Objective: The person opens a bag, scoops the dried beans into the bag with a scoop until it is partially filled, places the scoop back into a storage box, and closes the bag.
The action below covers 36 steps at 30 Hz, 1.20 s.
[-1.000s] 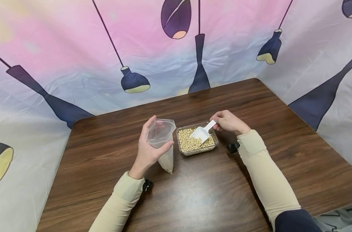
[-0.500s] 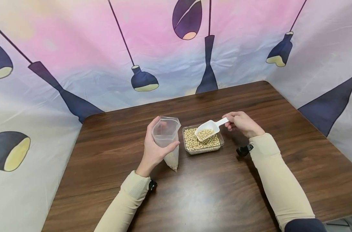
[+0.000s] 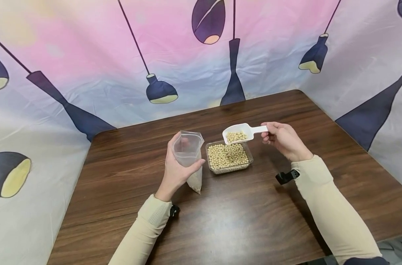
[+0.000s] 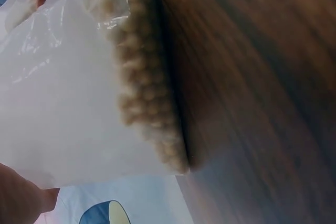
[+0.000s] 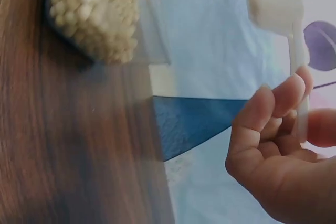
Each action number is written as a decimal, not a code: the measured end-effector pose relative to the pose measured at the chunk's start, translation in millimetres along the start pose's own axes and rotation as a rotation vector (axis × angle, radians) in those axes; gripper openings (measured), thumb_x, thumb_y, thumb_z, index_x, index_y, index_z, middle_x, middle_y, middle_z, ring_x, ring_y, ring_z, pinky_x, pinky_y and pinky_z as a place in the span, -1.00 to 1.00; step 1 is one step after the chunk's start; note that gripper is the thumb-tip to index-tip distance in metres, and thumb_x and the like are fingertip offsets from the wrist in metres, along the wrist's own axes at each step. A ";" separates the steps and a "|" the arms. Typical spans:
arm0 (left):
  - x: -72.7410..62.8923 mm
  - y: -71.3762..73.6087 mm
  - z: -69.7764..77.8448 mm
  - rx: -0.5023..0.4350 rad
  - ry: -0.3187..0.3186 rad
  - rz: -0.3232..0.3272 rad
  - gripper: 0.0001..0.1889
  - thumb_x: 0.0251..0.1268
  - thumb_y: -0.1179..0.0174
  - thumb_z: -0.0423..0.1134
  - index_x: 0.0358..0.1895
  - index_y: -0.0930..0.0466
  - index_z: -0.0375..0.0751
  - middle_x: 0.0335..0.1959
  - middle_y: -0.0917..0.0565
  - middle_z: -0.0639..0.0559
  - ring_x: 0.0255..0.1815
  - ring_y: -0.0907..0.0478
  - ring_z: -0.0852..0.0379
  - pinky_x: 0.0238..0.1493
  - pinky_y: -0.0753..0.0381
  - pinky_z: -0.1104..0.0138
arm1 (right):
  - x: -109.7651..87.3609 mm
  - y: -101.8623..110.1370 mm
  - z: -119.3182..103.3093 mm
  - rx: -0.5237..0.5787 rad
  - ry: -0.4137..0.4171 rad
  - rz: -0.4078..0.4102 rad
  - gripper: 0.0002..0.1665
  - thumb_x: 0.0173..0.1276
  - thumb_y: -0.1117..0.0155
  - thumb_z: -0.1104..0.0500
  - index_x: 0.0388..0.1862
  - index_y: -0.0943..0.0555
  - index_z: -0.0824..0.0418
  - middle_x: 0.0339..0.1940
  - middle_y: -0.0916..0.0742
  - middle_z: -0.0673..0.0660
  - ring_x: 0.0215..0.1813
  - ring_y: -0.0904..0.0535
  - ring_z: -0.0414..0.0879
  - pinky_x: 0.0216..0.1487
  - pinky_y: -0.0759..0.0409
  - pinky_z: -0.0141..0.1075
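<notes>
My left hand (image 3: 178, 170) grips a clear zip bag (image 3: 189, 151) below its wide-open mouth. Soybeans (image 4: 144, 72) lie along the bag's bottom in the left wrist view, and the bag stands upright on the table. With thumb and fingers, my right hand (image 3: 285, 139) pinches the handle of a white scoop (image 3: 250, 132). Held level, the scoop carries a small heap of soybeans (image 3: 236, 137) above the far rim of a clear rectangular container (image 3: 230, 170). That container, just right of the bag, is filled with soybeans (image 5: 94, 11).
Everything rests on a dark wood-grain table (image 3: 240, 221). A cloth backdrop (image 3: 187, 88) printed with hanging lamps rises along the table's back and sides. A black wrist device (image 3: 287, 177) is strapped at the right cuff, another (image 3: 174, 210) at the left.
The scoop has come up out of the container's soybeans, first tilted, now level and loaded above it. My left hand keeps its grip on the bag in the same place.
</notes>
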State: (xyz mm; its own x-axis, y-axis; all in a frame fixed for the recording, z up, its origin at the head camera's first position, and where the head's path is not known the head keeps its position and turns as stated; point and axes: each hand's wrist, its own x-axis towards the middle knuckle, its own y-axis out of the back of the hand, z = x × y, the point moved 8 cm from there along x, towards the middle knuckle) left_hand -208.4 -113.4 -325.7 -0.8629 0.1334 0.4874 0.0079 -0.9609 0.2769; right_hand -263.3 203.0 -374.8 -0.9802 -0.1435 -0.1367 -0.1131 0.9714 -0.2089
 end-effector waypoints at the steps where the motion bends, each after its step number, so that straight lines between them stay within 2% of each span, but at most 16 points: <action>1: 0.3 0.3 -0.4 0.000 0.005 -0.002 0.00 -0.15 -0.50 -0.44 0.43 -0.10 -0.39 0.16 -0.41 -0.37 0.18 -0.37 -0.26 0.09 -0.39 0.04 | -1.5 -1.4 -2.5 0.028 0.019 0.001 -0.65 0.57 0.06 0.12 0.14 -0.37 0.35 -0.42 -0.64 0.02 -0.35 -0.50 -0.17 -0.23 -0.49 -0.37; 8: 0.5 -0.1 -3.0 0.001 0.058 -0.040 0.01 -0.12 -0.49 -0.41 0.46 -0.07 -0.32 0.20 -0.39 -0.33 0.17 -0.36 -0.25 0.05 -0.41 0.04 | -14.4 -21.1 -23.8 0.157 0.116 -0.016 -0.69 0.53 -0.04 0.11 0.07 -0.46 0.31 -0.41 -0.66 0.05 -0.33 -0.54 -0.12 -0.22 -0.51 -0.36; 14: 2.1 -4.4 -1.0 -0.001 0.064 -0.063 -0.02 -0.08 -0.48 -0.39 0.46 -0.09 -0.31 0.20 -0.39 -0.32 0.17 -0.37 -0.23 0.05 -0.42 0.04 | -26.4 -55.5 -46.7 0.250 0.198 -0.077 -0.71 0.51 -0.08 0.17 0.05 -0.49 0.36 -0.40 -0.69 0.08 -0.31 -0.60 -0.13 -0.20 -0.57 -0.35; 17: 1.9 -6.2 0.7 -0.003 0.066 -0.068 -0.02 -0.09 -0.47 -0.40 0.45 -0.09 -0.33 0.19 -0.40 -0.33 0.17 -0.37 -0.22 0.04 -0.43 0.05 | -34.1 -71.1 -55.5 0.261 0.242 -0.107 -0.72 0.49 -0.11 0.18 0.04 -0.52 0.35 -0.39 -0.72 0.10 -0.29 -0.64 -0.12 -0.19 -0.60 -0.33; 24: 2.3 -6.5 -0.5 -0.007 0.082 -0.064 -0.02 -0.09 -0.47 -0.41 0.45 -0.08 -0.34 0.19 -0.40 -0.32 0.17 -0.37 -0.22 0.06 -0.41 0.06 | -45.9 -92.0 -65.6 0.198 0.320 -0.124 -0.71 0.47 -0.15 0.16 0.06 -0.53 0.31 -0.34 -0.74 0.12 -0.24 -0.67 -0.09 -0.11 -0.61 -0.29; 31: 3.5 -7.0 -36.1 -0.005 0.095 -0.056 0.04 -0.09 -0.53 -0.31 0.50 -0.07 -0.03 0.21 -0.40 -0.10 0.19 -0.35 0.01 0.14 -0.36 0.07 | -49.0 -104.2 -70.6 0.060 0.389 -0.088 -0.70 0.47 -0.14 0.17 0.08 -0.52 0.32 -0.34 -0.74 0.16 -0.24 -0.67 -0.07 -0.08 -0.62 -0.22; 36: 3.4 -6.3 -40.3 -0.001 0.084 -0.049 0.02 -0.08 -0.53 -0.23 0.48 -0.09 0.11 0.21 -0.41 0.02 0.17 -0.38 0.09 0.10 -0.39 0.08 | -51.0 -110.0 -73.6 -0.027 0.430 -0.070 -0.69 0.47 -0.15 0.20 0.09 -0.50 0.34 -0.35 -0.75 0.17 -0.25 -0.68 -0.08 -0.09 -0.63 -0.18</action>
State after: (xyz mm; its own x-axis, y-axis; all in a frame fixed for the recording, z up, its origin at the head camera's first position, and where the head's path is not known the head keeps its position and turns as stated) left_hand -231.7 -116.6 -359.2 -0.9016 0.1598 0.4020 -0.0363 -0.9539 0.2978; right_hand -212.8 117.4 -273.5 -0.9478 -0.1228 0.2943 -0.1804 0.9674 -0.1775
